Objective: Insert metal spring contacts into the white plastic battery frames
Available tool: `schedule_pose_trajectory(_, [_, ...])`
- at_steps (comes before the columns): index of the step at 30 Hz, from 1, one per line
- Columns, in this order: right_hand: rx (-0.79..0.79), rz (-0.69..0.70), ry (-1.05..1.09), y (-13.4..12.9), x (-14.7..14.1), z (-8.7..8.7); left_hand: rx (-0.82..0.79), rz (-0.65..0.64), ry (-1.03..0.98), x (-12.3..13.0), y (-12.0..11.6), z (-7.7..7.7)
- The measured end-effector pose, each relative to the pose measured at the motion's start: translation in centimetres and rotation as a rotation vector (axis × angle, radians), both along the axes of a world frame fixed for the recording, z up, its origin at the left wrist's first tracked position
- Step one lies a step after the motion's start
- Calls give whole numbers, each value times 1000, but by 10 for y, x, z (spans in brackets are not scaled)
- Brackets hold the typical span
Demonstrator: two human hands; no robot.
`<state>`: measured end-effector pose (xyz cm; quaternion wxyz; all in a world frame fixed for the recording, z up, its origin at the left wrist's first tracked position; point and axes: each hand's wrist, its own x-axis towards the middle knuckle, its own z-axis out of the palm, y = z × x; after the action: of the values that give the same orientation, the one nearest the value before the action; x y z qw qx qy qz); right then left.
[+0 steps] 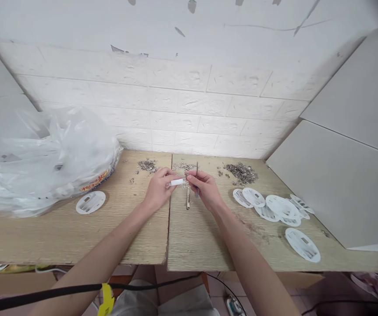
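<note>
Through the head camera I see the white wall [195, 101] with its brick pattern, and below it the wooden table [126, 241], where a seam runs between two boards. On the left side of the table lies the big plastic bag [51, 162], transparent and crumpled, with some coloured print on its lower edge. My two hands are near each other at the middle of the table. My left hand [158, 188] is closed by the fingers on the white piece [176, 181], which is held above the table. My right hand [205, 188] pinches the thin tool [197, 166], which stands almost upright between the fingers; its fingertips are just beside the end of the white piece, and I cannot tell if they touch it.

To the right, the group of oval plates [279, 205] lies partly overlapped, and nearer to the front edge is the separate oval plate [302, 245]. Another one, the left oval plate [90, 202], lies just beside the bag. Behind the hands I see the right metal heap [241, 174], and then the left metal heap [147, 165], which is smaller. Between them the scattered metal bits [185, 167] are spread. The smallest is the narrow strip [188, 198], which lies on the table between my hands.
</note>
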<state>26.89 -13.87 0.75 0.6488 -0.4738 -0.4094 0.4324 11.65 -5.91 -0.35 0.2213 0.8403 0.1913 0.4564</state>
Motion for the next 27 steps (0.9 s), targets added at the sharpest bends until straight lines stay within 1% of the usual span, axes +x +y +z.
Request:
schedule_pose_trajectory(2, [1, 21, -37, 0, -1, -1, 126, -30, -3, -1, -1, 0])
schedule_pose_trajectory(5, [-22, 50, -85, -2, -4, 0, 193, -30, 1, -2, -1, 1])
schedule_pose_trajectory(9, [-16, 78, -160, -5, -7, 4, 165, 3, -32, -3, 0, 3])
schedule_pose_trajectory(12, [-2, 80, -207, -5, -8, 4, 104, -54, -55, -3, 0, 4])
schedule_pose_trajectory(15, [21, 79, -256, -5, -7, 2, 59, -105, -23, -3, 0, 3])
schedule_pose_trajectory(21, [77, 46, -449, -6, -6, 2, 88, -83, 16, -3, 0, 1])
schedule_pose_trajectory(27, [145, 14, -645, -8, -8, 3, 74, -85, 6, -4, 2, 1])
